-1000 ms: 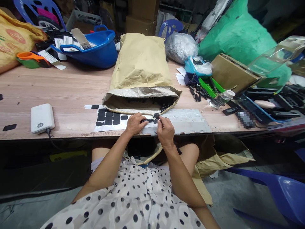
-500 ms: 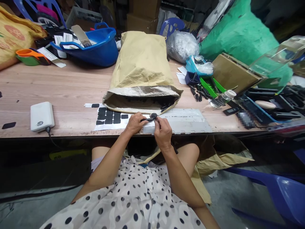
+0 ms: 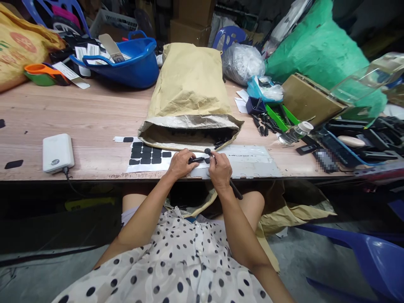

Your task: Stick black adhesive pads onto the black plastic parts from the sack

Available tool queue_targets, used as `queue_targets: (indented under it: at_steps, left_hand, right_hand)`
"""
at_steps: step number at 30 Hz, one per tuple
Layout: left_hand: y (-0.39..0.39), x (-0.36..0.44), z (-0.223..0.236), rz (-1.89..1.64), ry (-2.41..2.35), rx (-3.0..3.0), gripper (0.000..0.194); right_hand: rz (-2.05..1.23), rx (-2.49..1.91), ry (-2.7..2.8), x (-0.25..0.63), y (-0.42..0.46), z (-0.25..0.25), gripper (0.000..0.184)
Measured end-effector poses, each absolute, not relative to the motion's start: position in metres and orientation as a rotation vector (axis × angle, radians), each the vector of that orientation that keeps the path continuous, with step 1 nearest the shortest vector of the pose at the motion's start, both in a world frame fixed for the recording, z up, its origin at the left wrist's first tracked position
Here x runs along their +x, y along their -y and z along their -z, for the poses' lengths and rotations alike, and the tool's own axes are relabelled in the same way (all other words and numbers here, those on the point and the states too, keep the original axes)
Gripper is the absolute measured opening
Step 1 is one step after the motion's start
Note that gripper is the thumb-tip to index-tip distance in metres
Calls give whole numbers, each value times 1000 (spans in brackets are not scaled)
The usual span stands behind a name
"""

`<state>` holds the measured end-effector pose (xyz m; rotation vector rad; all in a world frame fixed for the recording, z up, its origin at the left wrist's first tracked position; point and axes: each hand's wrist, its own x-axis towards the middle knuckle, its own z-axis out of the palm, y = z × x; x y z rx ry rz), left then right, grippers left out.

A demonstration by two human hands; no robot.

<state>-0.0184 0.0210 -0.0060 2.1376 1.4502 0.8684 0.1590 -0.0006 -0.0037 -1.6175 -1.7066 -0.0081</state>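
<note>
My left hand (image 3: 181, 164) is closed on a slim black piece (image 3: 197, 160) whose tip points right, just over the table's front edge. Pinched in my right hand (image 3: 221, 168) is a black stick-like piece (image 3: 236, 189); its long end shows below the wrist, and a small round black head (image 3: 207, 151) sits at the fingertips. A dark flat bit lies between the two hands, too small to name. Left of them is a white sheet (image 3: 150, 168) with rows of black rounded-square pads. Under the right hand runs a grey flat board (image 3: 255, 159).
A large tan sack (image 3: 191, 80) lies behind the hands, its mouth facing me with black parts inside. At left are a white box with a cable (image 3: 57, 152) and a blue basin (image 3: 135, 63). On the right stand a green tray (image 3: 274, 115) and a small clear bottle (image 3: 295, 132).
My hands have moved slightly apart. The round head has come away from the left hand's black piece, and more of the stick shows below my right wrist.
</note>
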Motion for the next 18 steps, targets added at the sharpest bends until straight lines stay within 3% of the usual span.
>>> queue_targets:
  at_steps: [3, 12, 18]
  left_hand:
    - [-21, -19, 3, -901, -1449, 2047, 11]
    - [-14, -28, -10, -1145, -1384, 1613, 34]
    - [-13, -30, -15, -1193, -1317, 1493, 35]
  right_hand:
    - [29, -1700, 1724, 160, -5, 9, 28]
    - [178, -1826, 1774, 146, 4, 14, 22]
    - [187, -1814, 1785, 145, 5, 15, 22]
